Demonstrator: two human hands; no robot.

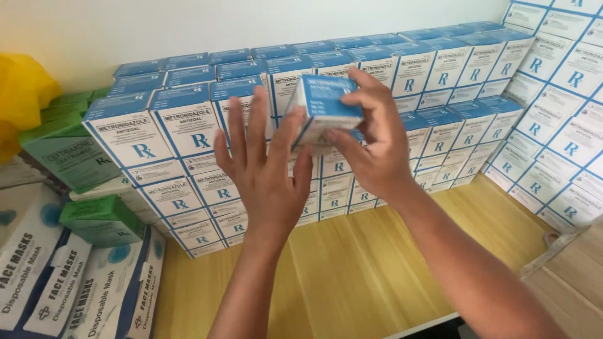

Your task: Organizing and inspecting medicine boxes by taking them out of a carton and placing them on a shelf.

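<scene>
A small white-and-blue medicine box (326,105) is held up in front of a tall stack of matching boxes (188,132). My right hand (370,144) grips it from the right, fingers wrapped over its top and side. My left hand (264,169) is raised with fingers spread, its fingertips touching the box's left lower edge. The stack behind runs in several rows along the wall.
More white-and-blue boxes (553,107) are stacked at the right. Green boxes (75,157) and flat blue-and-white mask packs (56,276) lie at the left, a yellow bag (22,94) behind them. The wooden shelf (377,270) runs beneath, its front edge near bottom right.
</scene>
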